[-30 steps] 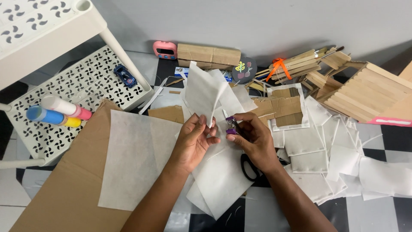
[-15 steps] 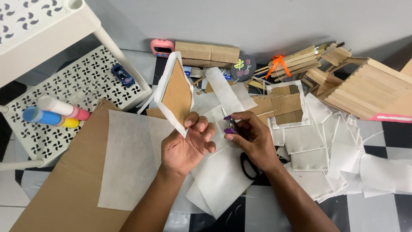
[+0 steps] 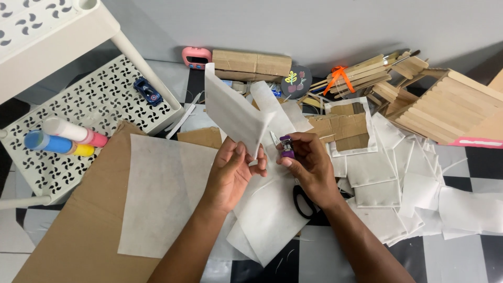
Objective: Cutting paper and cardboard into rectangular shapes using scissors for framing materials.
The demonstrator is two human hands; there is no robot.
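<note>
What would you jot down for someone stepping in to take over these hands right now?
Left hand: holds up a white paper-wrapped piece by its lower edge.
Right hand: fingers closed on a small purple cutter, blade toward the piece.
Nearby: scissors under the right wrist, large cardboard sheet at left.
Done: several wrapped squares lie at right.
Left: the held piece looks unfinished.

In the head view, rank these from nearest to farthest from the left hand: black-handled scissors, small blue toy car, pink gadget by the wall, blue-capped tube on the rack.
From the left hand:
1. Black-handled scissors, just to its right, partly under the right wrist.
2. Small blue toy car, up and left on the white rack.
3. Pink gadget, straight up by the wall.
4. Blue-capped tube, far left.
</note>
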